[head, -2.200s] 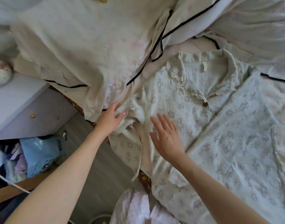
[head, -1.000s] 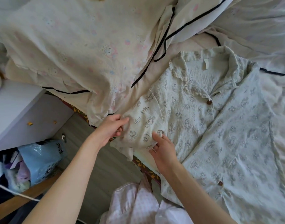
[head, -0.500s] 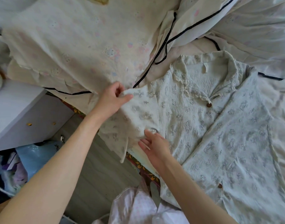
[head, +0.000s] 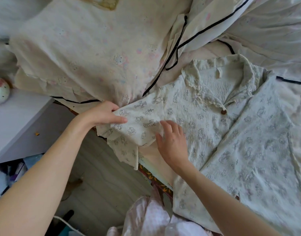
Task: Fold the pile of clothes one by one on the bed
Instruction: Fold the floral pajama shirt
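Head view: a printed pyjama shirt (head: pixel 223 133) is spread on the bed (head: pixel 214 50). Its sleeve (head: pixel 139 123) is pinched by the left hand (head: pixel 102 114); the right hand (head: pixel 171 142) is released, fingers straight. Thin, limp fabric is judged best held at cuff and shoulder seam.

My left hand (head: pixel 103 114) reaches forward on a bare, outstretched arm, thumb and fingers pinched on a fold of cloth. My right hand (head: pixel 171 142) hovers just beside it, palm down, fingers spread and relaxed, its forearm angled in from the lower right.
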